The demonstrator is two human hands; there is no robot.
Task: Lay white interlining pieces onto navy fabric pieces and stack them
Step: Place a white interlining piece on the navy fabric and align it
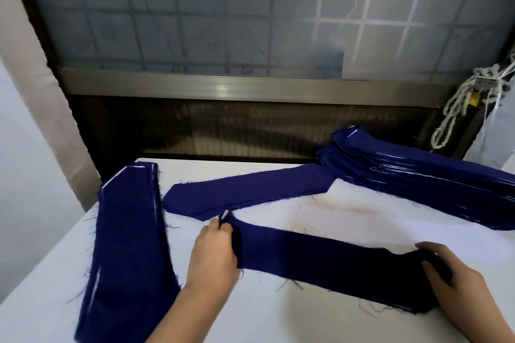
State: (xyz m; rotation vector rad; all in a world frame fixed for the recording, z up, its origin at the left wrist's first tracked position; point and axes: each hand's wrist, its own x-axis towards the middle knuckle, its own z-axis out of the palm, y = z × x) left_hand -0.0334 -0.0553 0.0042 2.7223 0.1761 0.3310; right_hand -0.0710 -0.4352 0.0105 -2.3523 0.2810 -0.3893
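Observation:
A long navy fabric piece (320, 256) lies across the white table in front of me. My left hand (213, 248) pinches its pointed left end, where a sliver of white interlining (224, 214) shows. My right hand (457, 284) grips the right end, fingers curled over the cloth. Another single navy piece (245, 189) lies behind it. A stack of navy pieces with white edges (125, 245) lies at the left. A tall pile of navy pieces (418, 175) sits at the back right. White interlining pieces (348, 217) lie on the table, hard to tell from it.
The white table (250, 315) ends at a dark wall panel below a frosted window (250, 22). A knotted grey rope (459, 108) hangs at the far right. A beige padded edge (41, 92) runs along the left.

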